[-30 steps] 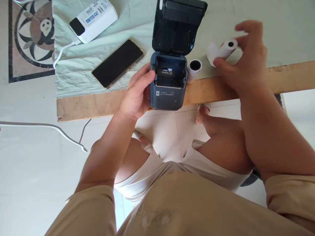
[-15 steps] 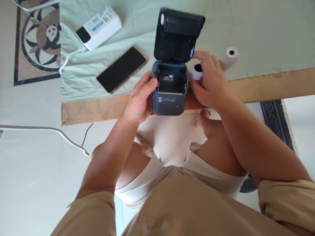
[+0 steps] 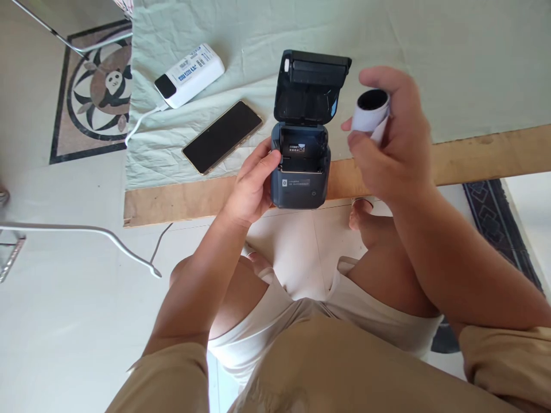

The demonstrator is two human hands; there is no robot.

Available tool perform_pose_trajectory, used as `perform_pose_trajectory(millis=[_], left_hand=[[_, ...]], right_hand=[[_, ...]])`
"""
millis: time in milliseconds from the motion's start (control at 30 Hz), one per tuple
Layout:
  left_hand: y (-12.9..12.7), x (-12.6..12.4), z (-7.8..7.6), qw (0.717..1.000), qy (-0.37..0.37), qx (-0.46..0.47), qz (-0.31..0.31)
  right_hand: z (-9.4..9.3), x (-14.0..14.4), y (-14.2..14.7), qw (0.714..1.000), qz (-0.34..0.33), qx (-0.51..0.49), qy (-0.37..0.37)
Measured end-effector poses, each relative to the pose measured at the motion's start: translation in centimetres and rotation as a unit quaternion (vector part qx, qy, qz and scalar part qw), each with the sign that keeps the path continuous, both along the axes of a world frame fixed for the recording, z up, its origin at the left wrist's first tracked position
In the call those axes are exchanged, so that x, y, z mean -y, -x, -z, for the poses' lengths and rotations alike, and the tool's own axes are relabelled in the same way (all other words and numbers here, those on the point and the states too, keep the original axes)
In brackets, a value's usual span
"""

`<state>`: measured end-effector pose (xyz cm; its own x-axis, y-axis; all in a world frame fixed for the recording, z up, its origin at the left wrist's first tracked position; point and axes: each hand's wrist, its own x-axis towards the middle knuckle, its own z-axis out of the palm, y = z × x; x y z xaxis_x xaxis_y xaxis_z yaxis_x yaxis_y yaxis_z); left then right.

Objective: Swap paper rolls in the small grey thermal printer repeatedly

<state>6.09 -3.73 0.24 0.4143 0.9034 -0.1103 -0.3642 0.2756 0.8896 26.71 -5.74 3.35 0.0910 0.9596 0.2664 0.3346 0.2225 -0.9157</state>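
A small dark-blue printer (image 3: 301, 178) stands at the front edge of the table with its lid (image 3: 310, 86) swung open and its paper bay empty. My left hand (image 3: 252, 186) grips the printer's left side, thumb at the bay's rim. My right hand (image 3: 390, 135) holds a white paper roll (image 3: 370, 110) with a black core in the air, just right of the open lid. The other paper roll seen earlier is hidden behind my right hand.
A black phone (image 3: 222, 136) lies face up left of the printer on the pale green cloth (image 3: 451, 51). Behind it sits a white power bank (image 3: 189, 74) with a white cable. The bare wooden table edge (image 3: 482, 155) runs along the front.
My right hand put down one roll at the right, reached to the black-cored roll beside the printer, and has lifted it up. My left hand stayed on the printer.
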Motion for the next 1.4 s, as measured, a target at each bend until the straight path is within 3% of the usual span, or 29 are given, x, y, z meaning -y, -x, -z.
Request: perform_pose_trajectory(millis=[100,167,333,433,533,733,900,967,1067,1167,1267,1400], left_hand=[[0.0,0.0,-0.2,1.0,-0.003,-0.005,-0.012],[0.0,0.0,-0.3,1.0,0.003,-0.006,-0.021],[0.1,-0.2,-0.3,1.0,0.009,-0.012,-0.012],[0.1,-0.3,-0.2,1.0,0.001,-0.027,-0.012],[0.0,-0.2,-0.2,0.999,0.005,-0.039,-0.014],[-0.2,0.2,0.0,1.0,0.005,-0.014,-0.016],[-0.1,0.1,0.1,0.998,-0.049,-0.023,-0.014],[0.0,0.1,0.2,0.997,-0.058,-0.041,-0.012],[0.0,0.1,0.3,0.997,-0.058,-0.048,-0.003],[-0.1,0.2,0.3,0.997,-0.056,-0.047,-0.006],[-0.2,0.2,0.2,0.997,-0.052,-0.054,-0.012],[-0.1,0.2,0.4,0.996,-0.059,-0.059,-0.007]], right_hand=[[-0.2,0.1,0.8,0.967,-0.083,0.147,-0.193],[-0.2,-0.1,1.4,0.949,-0.112,0.187,-0.23],[-0.2,-1.1,2.3,0.943,-0.071,0.298,-0.125],[0.1,-1.5,2.2,0.938,-0.093,0.319,-0.099],[0.1,-1.4,2.0,0.938,-0.084,0.308,-0.133],[-0.2,0.0,2.5,0.915,-0.068,0.273,-0.288],[0.7,1.0,3.0,0.898,-0.147,0.348,-0.225],[0.8,1.1,2.6,0.907,-0.151,0.32,-0.23],[0.3,0.9,1.4,0.94,-0.057,0.23,-0.244],[-0.4,0.5,0.5,0.975,0.021,0.166,-0.144],[-0.4,-0.2,0.2,0.991,-0.004,0.087,-0.105],[0.5,-1.0,0.1,0.984,-0.001,0.063,-0.169]])
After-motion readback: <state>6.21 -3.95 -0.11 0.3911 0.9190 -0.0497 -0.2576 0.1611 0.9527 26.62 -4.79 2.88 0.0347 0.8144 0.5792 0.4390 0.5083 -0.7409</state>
